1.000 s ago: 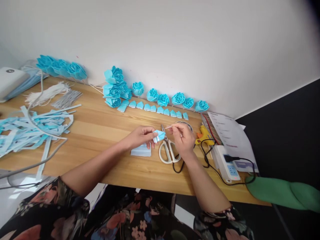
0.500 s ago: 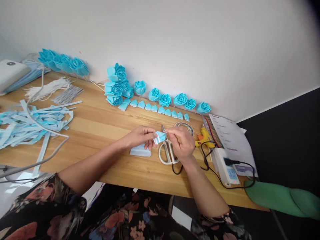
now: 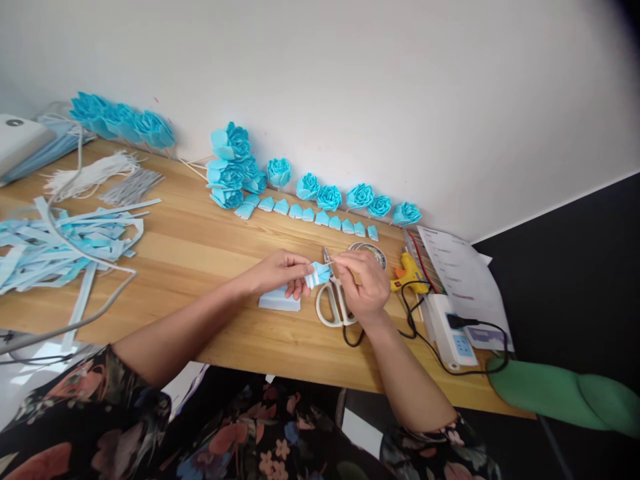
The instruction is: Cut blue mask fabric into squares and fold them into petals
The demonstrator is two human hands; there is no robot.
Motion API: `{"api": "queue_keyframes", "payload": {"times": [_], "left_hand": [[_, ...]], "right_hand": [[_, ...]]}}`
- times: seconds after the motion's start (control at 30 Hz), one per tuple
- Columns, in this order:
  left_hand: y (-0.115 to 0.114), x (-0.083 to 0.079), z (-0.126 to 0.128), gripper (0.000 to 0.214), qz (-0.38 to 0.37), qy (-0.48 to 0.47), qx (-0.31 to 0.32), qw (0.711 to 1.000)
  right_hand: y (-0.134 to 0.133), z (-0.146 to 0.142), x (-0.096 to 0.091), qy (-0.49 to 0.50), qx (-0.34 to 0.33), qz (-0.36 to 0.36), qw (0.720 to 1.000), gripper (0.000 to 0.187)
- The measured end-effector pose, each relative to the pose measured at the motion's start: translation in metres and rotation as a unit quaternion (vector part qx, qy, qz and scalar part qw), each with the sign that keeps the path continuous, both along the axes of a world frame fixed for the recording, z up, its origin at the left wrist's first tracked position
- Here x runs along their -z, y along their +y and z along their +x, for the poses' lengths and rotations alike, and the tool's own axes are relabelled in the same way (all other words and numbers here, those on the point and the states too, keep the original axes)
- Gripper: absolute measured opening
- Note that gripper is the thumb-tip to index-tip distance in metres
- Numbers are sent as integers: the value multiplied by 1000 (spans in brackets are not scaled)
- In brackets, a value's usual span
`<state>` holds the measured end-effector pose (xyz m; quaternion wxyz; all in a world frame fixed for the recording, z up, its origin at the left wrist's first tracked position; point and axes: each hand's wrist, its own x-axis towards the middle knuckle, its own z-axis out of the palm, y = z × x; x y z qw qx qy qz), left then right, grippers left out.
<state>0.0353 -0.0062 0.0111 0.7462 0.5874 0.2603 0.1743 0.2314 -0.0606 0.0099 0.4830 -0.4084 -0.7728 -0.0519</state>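
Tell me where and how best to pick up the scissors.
Probably pinch the left white loop, coming from the table's near edge: the scissors lie with loops facing that edge and blades pointing away, while the right hand hides part of their right side.

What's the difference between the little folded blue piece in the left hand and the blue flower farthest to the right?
The folded blue piece looks flattish and creased, with white bands, while the blue flower is rounded, with many ruffled petals. The folded blue piece is held up in the fingers of the left hand; the blue flower rests near the wall, untouched. Both are blue.
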Motion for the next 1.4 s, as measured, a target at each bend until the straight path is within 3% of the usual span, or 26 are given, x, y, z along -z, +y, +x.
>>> {"api": "queue_keyframes", "payload": {"times": [0.87, 1.4], "left_hand": [[0, -1, 0, 43, -14, -3, 0, 1000], [0, 5, 1, 41, -54, -43, -51, 996]], "right_hand": [[-1, -3, -1, -46, -23, 39, 998, 37], [-1, -8, -3, -59, -50, 13, 997, 35]]}}
